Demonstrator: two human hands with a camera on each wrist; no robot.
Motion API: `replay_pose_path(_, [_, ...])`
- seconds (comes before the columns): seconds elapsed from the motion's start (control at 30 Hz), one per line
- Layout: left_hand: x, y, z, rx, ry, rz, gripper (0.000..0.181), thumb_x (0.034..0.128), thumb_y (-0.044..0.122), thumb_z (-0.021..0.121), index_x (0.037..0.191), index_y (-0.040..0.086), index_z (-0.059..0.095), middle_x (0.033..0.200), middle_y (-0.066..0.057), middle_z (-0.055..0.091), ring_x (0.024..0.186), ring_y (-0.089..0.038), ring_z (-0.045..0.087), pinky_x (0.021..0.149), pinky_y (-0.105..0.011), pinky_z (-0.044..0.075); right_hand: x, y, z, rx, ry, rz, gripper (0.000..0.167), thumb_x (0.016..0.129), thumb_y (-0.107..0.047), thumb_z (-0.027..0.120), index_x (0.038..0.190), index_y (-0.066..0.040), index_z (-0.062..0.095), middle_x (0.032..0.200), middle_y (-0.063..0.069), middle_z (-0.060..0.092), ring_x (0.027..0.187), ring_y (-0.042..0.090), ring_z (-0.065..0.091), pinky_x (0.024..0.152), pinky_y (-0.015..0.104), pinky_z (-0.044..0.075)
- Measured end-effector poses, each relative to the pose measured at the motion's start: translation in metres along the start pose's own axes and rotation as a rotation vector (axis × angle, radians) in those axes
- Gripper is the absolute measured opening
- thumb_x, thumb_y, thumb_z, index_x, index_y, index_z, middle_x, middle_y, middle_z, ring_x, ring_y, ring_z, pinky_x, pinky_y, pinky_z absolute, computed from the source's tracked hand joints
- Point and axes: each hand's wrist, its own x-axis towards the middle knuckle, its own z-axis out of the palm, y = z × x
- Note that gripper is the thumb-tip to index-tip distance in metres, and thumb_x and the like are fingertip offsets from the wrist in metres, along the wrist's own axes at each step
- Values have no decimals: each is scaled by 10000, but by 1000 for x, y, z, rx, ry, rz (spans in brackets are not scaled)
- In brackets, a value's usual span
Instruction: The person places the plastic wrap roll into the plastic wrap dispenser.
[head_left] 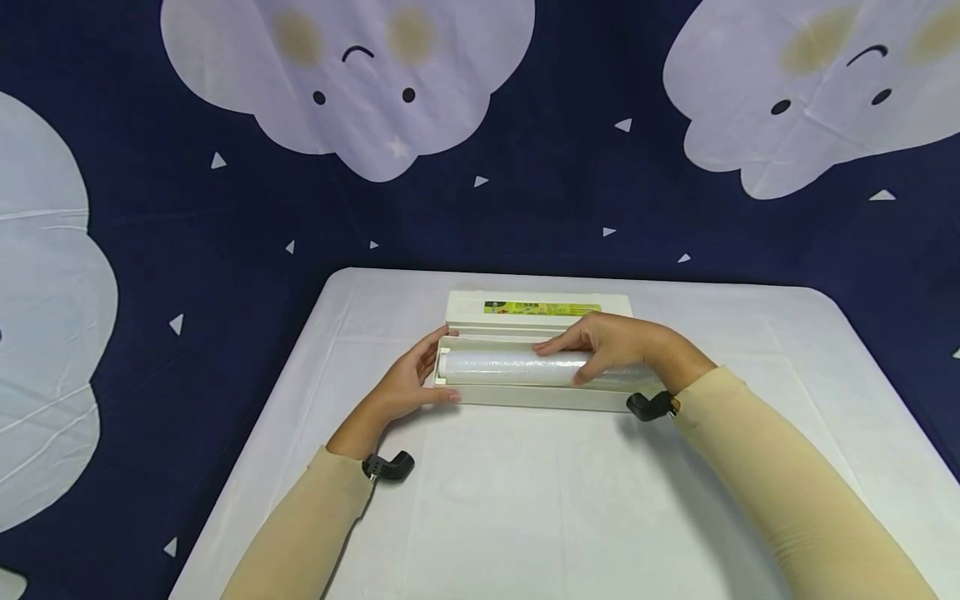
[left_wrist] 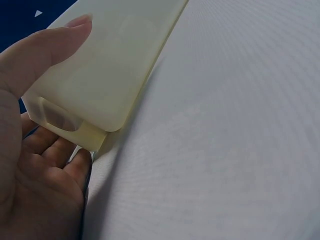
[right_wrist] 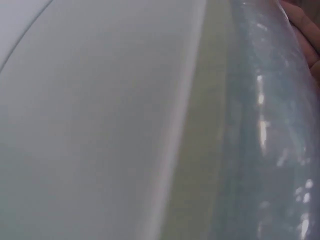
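A long cream box (head_left: 540,397) lies on the table with its lid (head_left: 465,307) tipped back, a yellow-green label on it. Inside the box is a shiny clear film roll (head_left: 502,367). My left hand (head_left: 408,383) grips the box's left end, thumb on the front wall and fingers behind; the left wrist view shows the thumb on the box (left_wrist: 115,65) and the fingers of the hand (left_wrist: 45,175) around its end. My right hand (head_left: 618,342) holds the roll from above toward its right part; in the right wrist view the roll (right_wrist: 270,125) fills the right side.
The white-covered table (head_left: 480,517) extends around the box. Behind it hangs dark blue cloth (head_left: 420,212) with pale clouds and small triangles. A black wrist device (head_left: 388,467) is on the left wrist and another (head_left: 649,407) on the right, close to the box's front right corner.
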Motion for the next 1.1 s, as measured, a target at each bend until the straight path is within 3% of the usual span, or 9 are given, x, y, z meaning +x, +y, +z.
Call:
replay_pose_path(0.33, [0,2,1,-8,2,-9,1141,740,-37,954,1664,110,301,1639,-43,401,1514,-176,339,1229,-282,267,1,3,6,67,-2,1,700,776,80,865,1428,-67,658,1494,59,561,1438,228,446,1135,226,399])
replay_pose_path(0.57, [0,1,1,-15,6,-17,1145,736,-31,959,1664,114,304,1635,-40,406,1511,-173,343,1226,-277,270,1,4,8,74,-4,1,688,785,89,855,1428,-54,654,1502,67,554,1461,226,411,1161,215,353])
replay_pose_path(1.1, [0,-1,1,-3,6,-3,1147,737,-19,963,1664,96,296,1645,-43,394,1514,-192,341,1223,-281,276,1,12,12,86,17,20,695,781,138,834,1422,-68,663,1501,49,557,1461,196,414,1144,204,374])
